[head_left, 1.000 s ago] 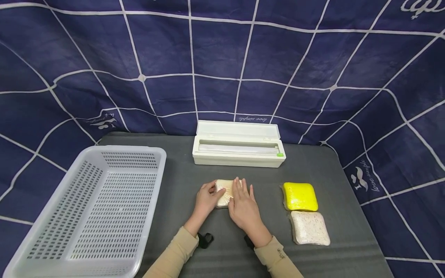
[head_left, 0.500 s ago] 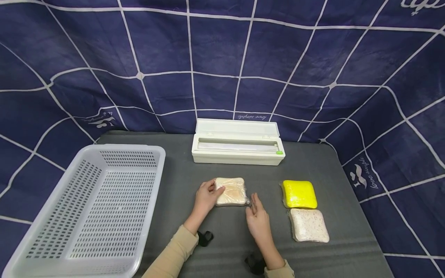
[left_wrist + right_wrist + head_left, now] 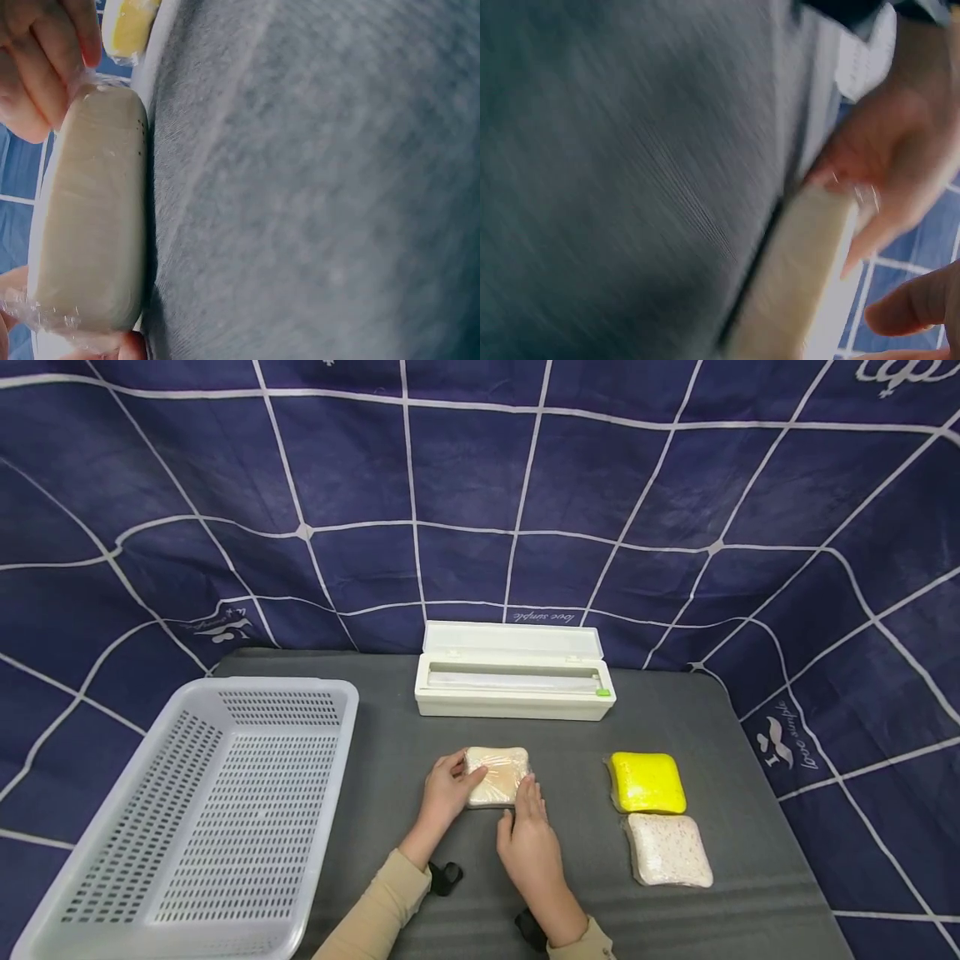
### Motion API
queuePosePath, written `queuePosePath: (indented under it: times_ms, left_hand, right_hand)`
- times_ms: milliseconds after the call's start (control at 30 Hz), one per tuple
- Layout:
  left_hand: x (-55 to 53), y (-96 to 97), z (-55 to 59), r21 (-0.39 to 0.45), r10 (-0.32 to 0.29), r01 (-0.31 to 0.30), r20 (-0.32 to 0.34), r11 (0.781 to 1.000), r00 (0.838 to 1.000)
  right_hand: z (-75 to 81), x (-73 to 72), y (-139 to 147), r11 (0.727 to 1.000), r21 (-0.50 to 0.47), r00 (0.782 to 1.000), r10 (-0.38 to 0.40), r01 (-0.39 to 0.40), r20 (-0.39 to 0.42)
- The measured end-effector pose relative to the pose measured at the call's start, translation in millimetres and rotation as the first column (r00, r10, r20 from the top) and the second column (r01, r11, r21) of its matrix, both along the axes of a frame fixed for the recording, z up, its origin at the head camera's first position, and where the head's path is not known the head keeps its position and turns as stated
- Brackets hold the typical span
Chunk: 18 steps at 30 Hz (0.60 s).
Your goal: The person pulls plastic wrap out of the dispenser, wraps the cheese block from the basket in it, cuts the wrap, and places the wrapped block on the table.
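A cream, rounded-square block (image 3: 497, 777) wrapped in clear film lies flat on the grey table, a tan patch on its top under creased film. At its left edge my left hand (image 3: 444, 795) pinches it, thumb on top. My right hand (image 3: 534, 847) has its fingers fairly straight, fingertips at the block's right edge. The left wrist view shows the block (image 3: 94, 210) side-on, with loose film at both ends and right-hand fingers (image 3: 45, 64) touching the film at one end. In the right wrist view, my left hand (image 3: 889, 150) holds the block's far end.
A yellow wrapped block (image 3: 647, 782) and a speckled pinkish-white one (image 3: 669, 850) lie to the right. Behind stands a white cling-film dispenser (image 3: 515, 703), lid raised. A large pale perforated basket (image 3: 347, 735) occupies the left. Blue checked cloth (image 3: 480, 477) hangs around the table (image 3: 390, 827).
The right hand lifts off the block's top, draws back to the lower right, then returns to the block's right edge. The left hand keeps its hold, and the block stays in place.
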<state>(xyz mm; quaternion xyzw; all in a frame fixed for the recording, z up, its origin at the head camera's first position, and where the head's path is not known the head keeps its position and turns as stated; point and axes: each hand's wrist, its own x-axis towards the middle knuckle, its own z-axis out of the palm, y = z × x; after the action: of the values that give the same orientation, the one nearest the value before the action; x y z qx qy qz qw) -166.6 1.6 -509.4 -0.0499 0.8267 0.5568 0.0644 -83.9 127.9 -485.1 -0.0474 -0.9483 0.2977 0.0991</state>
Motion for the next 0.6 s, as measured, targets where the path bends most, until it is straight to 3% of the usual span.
queuePosePath:
  times_ms: [100, 267, 367, 600]
  left_hand:
    - [-1.0, -4.4, 1.6, -0.019, -0.018, 0.018, 0.003, 1.0, 1.0]
    - [-3.7, -12.5, 13.9, -0.06, 0.016, -0.014, 0.023, 0.998, 1.0]
    - [-3.7, -14.8, 18.8, -0.078, 0.036, -0.034, 0.029, 0.996, 0.999]
    - [-0.3, -14.7, 24.2, -0.08, -0.004, 0.012, 0.105, 0.997, 0.994]
  right_hand:
    - [7.0, -10.4, 11, 0.994, -0.076, 0.997, -0.076, 0.077, 0.022]
    - [16.8, -37.0, 40, 0.947, -0.25, 0.973, -0.166, 0.202, 0.159]
    - [15.2, -49.0, 52, 0.937, -0.278, 0.962, -0.149, 0.211, 0.228]
    - [9.9, -59.8, 54, 0.934, -0.313, 0.947, -0.071, 0.173, 0.313]
